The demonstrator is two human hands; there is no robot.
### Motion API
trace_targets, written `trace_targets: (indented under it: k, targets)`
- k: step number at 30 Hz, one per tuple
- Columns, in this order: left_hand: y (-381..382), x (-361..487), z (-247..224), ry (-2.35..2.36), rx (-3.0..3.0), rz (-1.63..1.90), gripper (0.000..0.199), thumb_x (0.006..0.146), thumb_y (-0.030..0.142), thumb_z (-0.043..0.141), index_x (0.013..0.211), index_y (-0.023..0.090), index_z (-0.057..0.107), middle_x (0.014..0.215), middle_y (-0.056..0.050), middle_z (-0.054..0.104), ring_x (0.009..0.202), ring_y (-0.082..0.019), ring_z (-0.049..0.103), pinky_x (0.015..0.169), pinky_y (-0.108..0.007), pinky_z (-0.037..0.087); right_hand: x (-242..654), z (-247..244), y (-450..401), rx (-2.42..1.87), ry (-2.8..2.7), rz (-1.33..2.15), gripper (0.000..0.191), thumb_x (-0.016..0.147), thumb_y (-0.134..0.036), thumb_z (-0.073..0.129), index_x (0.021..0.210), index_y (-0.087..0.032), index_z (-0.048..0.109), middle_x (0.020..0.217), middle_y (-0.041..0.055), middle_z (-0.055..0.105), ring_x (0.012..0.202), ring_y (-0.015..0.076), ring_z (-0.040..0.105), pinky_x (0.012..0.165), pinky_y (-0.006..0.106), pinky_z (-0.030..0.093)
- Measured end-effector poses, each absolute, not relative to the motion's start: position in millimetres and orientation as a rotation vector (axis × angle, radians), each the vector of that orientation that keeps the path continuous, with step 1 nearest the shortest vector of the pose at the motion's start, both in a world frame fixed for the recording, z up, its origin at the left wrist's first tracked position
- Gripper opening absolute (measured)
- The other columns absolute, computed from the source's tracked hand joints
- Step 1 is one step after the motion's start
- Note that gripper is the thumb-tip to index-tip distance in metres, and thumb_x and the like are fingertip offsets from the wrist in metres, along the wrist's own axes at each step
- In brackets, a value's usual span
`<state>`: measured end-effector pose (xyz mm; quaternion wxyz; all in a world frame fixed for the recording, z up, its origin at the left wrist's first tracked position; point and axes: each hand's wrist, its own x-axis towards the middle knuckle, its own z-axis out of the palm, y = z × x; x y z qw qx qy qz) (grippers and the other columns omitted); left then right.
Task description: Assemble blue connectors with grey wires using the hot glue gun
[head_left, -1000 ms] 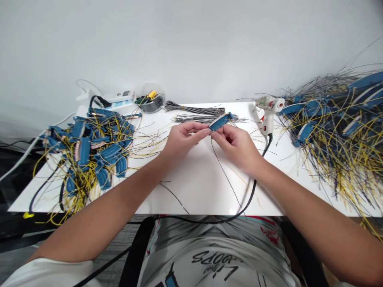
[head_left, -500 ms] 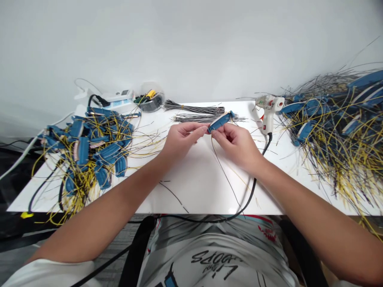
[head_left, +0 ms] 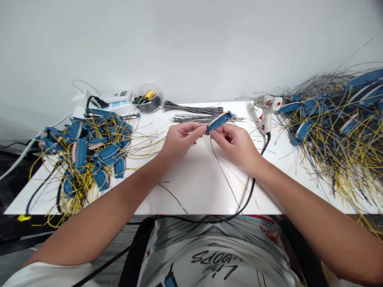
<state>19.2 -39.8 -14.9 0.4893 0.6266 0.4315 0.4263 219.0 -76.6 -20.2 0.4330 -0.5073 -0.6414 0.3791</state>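
A curved blue piece [head_left: 219,121] with a pale strip along its upper edge is held above the white table [head_left: 194,191], tilted up to the right. My left hand [head_left: 184,137] pinches its lower left end between thumb and fingers. From the other side, my right hand [head_left: 231,141] grips the same piece, thumb in front. A thin dark wire [head_left: 222,169] hangs from the piece down to the table's front. The fingertips hide part of the lower end.
Blue parts with yellow wires [head_left: 80,151] lie at the left, more [head_left: 302,131] at the right. A glue gun [head_left: 267,113] with a black cord stands right of my hands. Behind are grey wire bundles [head_left: 191,108] and a round container [head_left: 149,104].
The whole view has shifted slightly. Both hands keep the same hold on the blue piece, with no clear movement otherwise.
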Motion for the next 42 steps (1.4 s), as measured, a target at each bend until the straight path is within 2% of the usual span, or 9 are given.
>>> trace_targets:
  k: [8, 14, 20, 25, 30, 38, 42]
  targets:
    - [-40.5, 20.4, -16.3, 1.08, 1.533, 1.03, 0.038, 0.086, 0.055, 0.08, 0.105, 0.023, 0.087, 0.101, -0.009, 0.082, 0.089, -0.02, 0.07, 0.066, -0.027, 0.054, 219.3, -21.9, -75.9, -1.279, -1.574, 0.956, 0.036, 0.1, -0.045, 0.065, 0.077, -0.023, 0.049, 0.068, -0.003, 0.044, 0.063, 0.0136, 0.037, 0.058, 0.032, 0.029]
    - [-40.1, 20.7, -16.8, 1.087, 1.541, 1.026, 0.036, 0.086, 0.054, 0.081, 0.105, 0.024, 0.087, 0.1, -0.008, 0.082, 0.084, -0.018, 0.068, 0.065, -0.026, 0.053, 220.3, -23.7, -74.1, -1.275, -1.53, 1.029, 0.03, 0.098, -0.048, 0.068, 0.084, -0.022, 0.059, 0.069, -0.003, 0.047, 0.062, 0.0132, 0.037, 0.057, 0.03, 0.029]
    - [-40.9, 21.4, -18.4, 1.075, 1.544, 1.04, 0.035, 0.089, 0.053, 0.079, 0.105, 0.023, 0.086, 0.099, -0.007, 0.082, 0.083, -0.017, 0.067, 0.065, -0.026, 0.052, 220.4, -24.1, -71.8, -1.217, -1.498, 1.086, 0.026, 0.098, -0.043, 0.067, 0.084, -0.021, 0.061, 0.071, -0.0026, 0.048, 0.063, 0.0135, 0.038, 0.06, 0.031, 0.031]
    - [-44.0, 21.8, -18.6, 1.099, 1.582, 1.053, 0.035, 0.09, 0.054, 0.078, 0.106, 0.023, 0.087, 0.096, -0.007, 0.082, 0.078, -0.016, 0.067, 0.064, -0.027, 0.051, 219.8, -22.3, -72.8, -1.244, -1.439, 1.154, 0.028, 0.097, -0.041, 0.068, 0.08, -0.022, 0.056, 0.065, -0.005, 0.042, 0.059, 0.0121, 0.033, 0.056, 0.031, 0.022]
    - [-45.6, 21.8, -16.5, 1.084, 1.594, 1.061, 0.033, 0.088, 0.049, 0.082, 0.109, 0.024, 0.087, 0.105, -0.007, 0.084, 0.086, -0.018, 0.072, 0.069, -0.028, 0.054, 219.3, -21.1, -73.9, -1.234, -1.438, 1.157, 0.03, 0.096, -0.04, 0.069, 0.078, -0.022, 0.053, 0.065, -0.0049, 0.041, 0.059, 0.0117, 0.032, 0.056, 0.031, 0.022]
    - [-42.4, 20.9, -18.7, 1.115, 1.673, 1.074, 0.031, 0.093, 0.049, 0.076, 0.103, 0.021, 0.087, 0.095, -0.007, 0.083, 0.085, -0.018, 0.073, 0.067, -0.026, 0.055, 219.6, -25.1, -72.6, -1.223, -1.44, 1.169, 0.032, 0.097, -0.043, 0.07, 0.079, -0.021, 0.054, 0.068, -0.0044, 0.044, 0.06, 0.0111, 0.034, 0.057, 0.031, 0.023]
    - [-41.9, 19.6, -21.5, 1.117, 1.686, 1.073, 0.032, 0.092, 0.049, 0.077, 0.106, 0.022, 0.086, 0.097, -0.006, 0.083, 0.074, -0.015, 0.069, 0.06, -0.024, 0.051, 219.0, -24.4, -72.8, -1.267, -1.443, 1.153, 0.035, 0.097, -0.043, 0.07, 0.077, -0.022, 0.051, 0.066, -0.0048, 0.044, 0.058, 0.0106, 0.034, 0.055, 0.031, 0.02]
